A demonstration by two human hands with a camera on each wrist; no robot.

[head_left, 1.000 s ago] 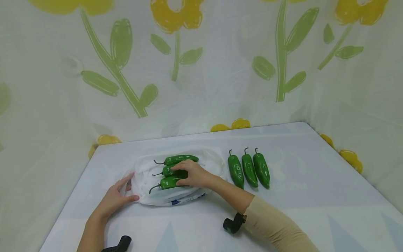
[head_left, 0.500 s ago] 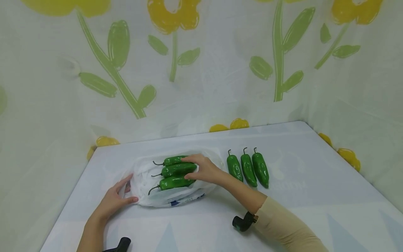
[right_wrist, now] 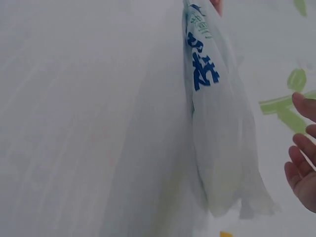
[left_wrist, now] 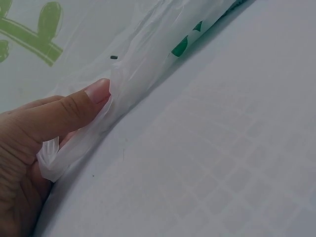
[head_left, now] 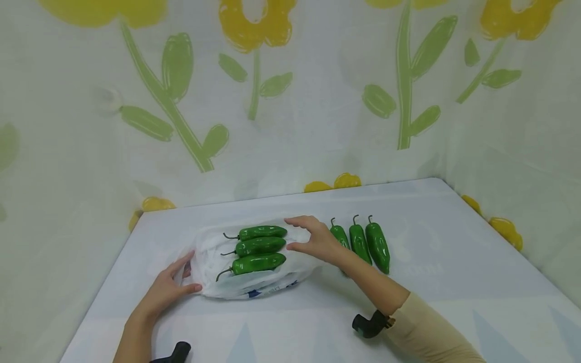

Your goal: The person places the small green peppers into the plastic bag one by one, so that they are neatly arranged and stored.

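Observation:
A white plastic bag [head_left: 218, 287] with blue print lies flat on the table. Side by side on it are three glossy green chili peppers [head_left: 260, 246], stems pointing left. At the bag's left end my left hand [head_left: 165, 287] holds its edge, thumb and fingers spread in a C shape. In the left wrist view the thumb [left_wrist: 74, 111] lies over the thin plastic, which bunches toward the palm. My right hand [head_left: 317, 239] hovers just right of the pepper tips, over the bag's right part. Its thumb and fingers are apart, with nothing between them.
To the right of the bag are three more green chili peppers [head_left: 378, 247], stems toward the back; my right hand and forearm partly cover the nearest one. The white table [head_left: 436, 212] ends at a flower-patterned curtain [head_left: 317, 126] behind and at both sides.
My right hand has let go of the peppers on the bag and moved right, uncovering all three. The left hand has stayed at the bag's left edge.

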